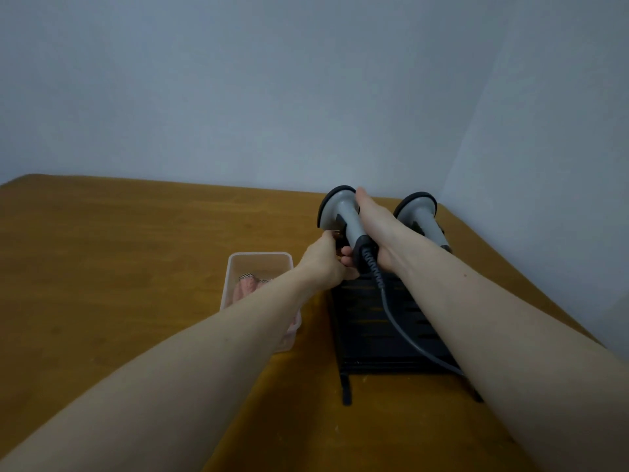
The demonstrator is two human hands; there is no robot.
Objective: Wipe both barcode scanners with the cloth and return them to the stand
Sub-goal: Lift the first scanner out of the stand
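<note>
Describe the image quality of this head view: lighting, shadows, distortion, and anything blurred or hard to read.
Head view: dim, flat lighting with a bluish cast on the wall; no glare. Soft shadows fall under both forearms on the table. Wide-angle distortion bows the table's far edge and stretches the arms. The black stand loses slot detail in darkness; the cloth in the clear tub is soft; the left scanner reads fairly clearly.

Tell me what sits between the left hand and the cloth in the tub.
Nothing visible does. The left hand is at the near scanner; the cloth lies uncovered in the open tub, directly beneath the left forearm.
</note>
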